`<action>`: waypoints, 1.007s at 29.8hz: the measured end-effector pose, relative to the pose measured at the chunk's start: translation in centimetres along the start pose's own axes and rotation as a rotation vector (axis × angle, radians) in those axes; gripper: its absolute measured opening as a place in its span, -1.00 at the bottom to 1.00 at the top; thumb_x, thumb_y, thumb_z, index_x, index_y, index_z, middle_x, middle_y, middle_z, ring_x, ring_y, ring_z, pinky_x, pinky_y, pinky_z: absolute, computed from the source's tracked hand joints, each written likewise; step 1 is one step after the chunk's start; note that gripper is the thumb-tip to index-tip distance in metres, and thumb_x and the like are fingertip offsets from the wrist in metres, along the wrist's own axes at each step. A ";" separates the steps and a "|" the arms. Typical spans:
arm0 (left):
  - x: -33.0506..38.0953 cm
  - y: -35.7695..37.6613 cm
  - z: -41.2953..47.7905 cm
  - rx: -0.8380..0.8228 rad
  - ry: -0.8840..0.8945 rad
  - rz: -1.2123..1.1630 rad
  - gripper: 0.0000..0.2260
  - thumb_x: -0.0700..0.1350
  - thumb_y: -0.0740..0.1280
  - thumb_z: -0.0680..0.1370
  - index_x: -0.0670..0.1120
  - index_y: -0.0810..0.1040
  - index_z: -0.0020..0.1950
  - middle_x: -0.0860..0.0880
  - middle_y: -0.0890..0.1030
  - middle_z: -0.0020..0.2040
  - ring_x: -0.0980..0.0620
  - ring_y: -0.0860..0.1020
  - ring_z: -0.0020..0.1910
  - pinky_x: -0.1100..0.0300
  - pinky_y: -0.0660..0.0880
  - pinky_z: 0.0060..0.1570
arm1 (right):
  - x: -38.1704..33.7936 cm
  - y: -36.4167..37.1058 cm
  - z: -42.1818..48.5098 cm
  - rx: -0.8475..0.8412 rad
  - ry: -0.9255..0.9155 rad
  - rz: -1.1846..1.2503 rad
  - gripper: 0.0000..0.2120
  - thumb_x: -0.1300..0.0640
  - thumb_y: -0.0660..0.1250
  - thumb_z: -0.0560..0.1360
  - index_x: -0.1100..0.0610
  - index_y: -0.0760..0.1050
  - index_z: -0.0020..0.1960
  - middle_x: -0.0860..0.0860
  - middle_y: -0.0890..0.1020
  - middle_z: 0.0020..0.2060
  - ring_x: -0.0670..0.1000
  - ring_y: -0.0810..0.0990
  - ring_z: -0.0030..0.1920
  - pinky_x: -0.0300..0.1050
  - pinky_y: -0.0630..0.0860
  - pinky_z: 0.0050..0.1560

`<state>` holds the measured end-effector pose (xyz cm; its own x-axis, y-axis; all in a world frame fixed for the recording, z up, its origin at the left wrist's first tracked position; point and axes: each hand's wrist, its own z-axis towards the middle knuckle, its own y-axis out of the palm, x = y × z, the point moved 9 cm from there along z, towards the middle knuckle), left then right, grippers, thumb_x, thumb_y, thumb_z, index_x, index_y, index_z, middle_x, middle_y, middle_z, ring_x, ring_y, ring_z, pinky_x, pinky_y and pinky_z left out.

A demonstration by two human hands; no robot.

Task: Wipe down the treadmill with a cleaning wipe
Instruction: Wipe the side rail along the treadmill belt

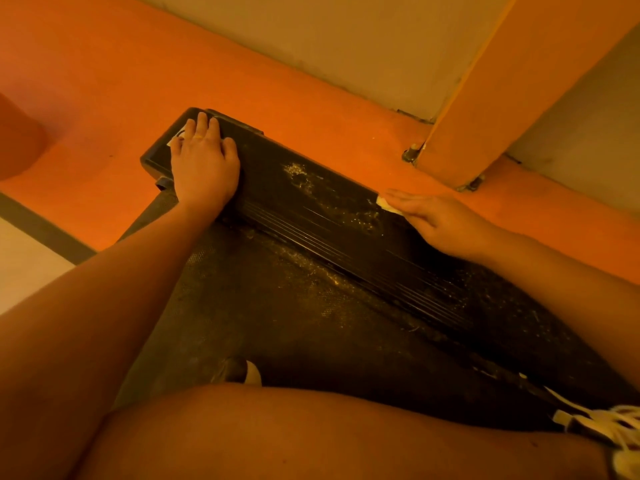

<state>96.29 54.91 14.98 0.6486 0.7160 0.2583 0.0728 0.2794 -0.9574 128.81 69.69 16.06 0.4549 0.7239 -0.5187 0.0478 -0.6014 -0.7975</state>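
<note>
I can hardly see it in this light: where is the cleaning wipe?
In the head view the cleaning wipe is right of centre, under the fingers of the right hand at the far edge of the treadmill's side rail.

The treadmill (322, 216) is black and low, running slantwise from its rounded end cap (156, 157) at the upper left toward the lower right. Its grooved side rail (346, 247) and dark textured belt (277, 323) are both flecked with pale dust. The cleaning wipe (385, 203) is a small pale piece lying on the rail's far edge, mostly hidden under the straight fingers of the right hand (440, 220).
</note>
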 end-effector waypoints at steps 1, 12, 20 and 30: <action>0.0 0.0 0.0 0.002 -0.002 0.001 -0.49 0.03 -0.02 0.68 -0.22 0.27 0.54 -0.20 0.23 0.59 -0.20 0.14 0.58 -0.22 0.08 0.53 | 0.2 0.0 -0.3 0.014 0.013 0.007 -0.54 0.24 0.13 0.69 0.03 0.21 0.57 -0.06 0.26 0.54 -0.16 0.20 0.48 -0.51 0.05 0.36; -0.6 0.3 0.3 -0.016 -0.015 0.011 -0.50 0.07 -0.05 0.64 -0.25 0.38 0.36 -0.27 0.38 0.42 -0.30 0.30 0.44 -0.31 0.22 0.41 | -2.4 0.6 4.1 0.059 -0.022 0.043 -0.55 0.30 0.12 0.69 0.14 0.24 0.57 0.05 0.28 0.55 0.03 0.26 0.54 -0.35 0.05 0.43; -0.4 0.2 0.1 -0.016 -0.015 0.005 -0.49 0.08 -0.06 0.63 -0.22 0.39 0.37 -0.24 0.39 0.43 -0.27 0.31 0.45 -0.29 0.23 0.41 | -1.0 0.4 1.6 0.114 0.039 0.020 -0.54 0.32 0.15 0.68 0.14 0.24 0.56 0.06 0.30 0.53 0.05 0.28 0.54 -0.25 0.09 0.49; -0.3 0.0 0.1 0.021 -0.008 -0.015 -0.51 0.02 0.00 0.66 -0.20 0.34 0.49 -0.19 0.30 0.55 -0.19 0.21 0.55 -0.22 0.14 0.50 | -13.7 1.9 17.1 0.059 -0.112 -0.122 -0.46 0.34 0.09 0.66 0.13 0.13 0.62 0.09 0.22 0.59 0.16 0.23 0.55 0.01 0.18 0.53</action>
<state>96.04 54.75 14.96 0.6418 0.7165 0.2734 0.0661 0.3035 -0.9505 107.45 64.38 16.39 0.3472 0.8251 -0.4456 0.0428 -0.4887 -0.8714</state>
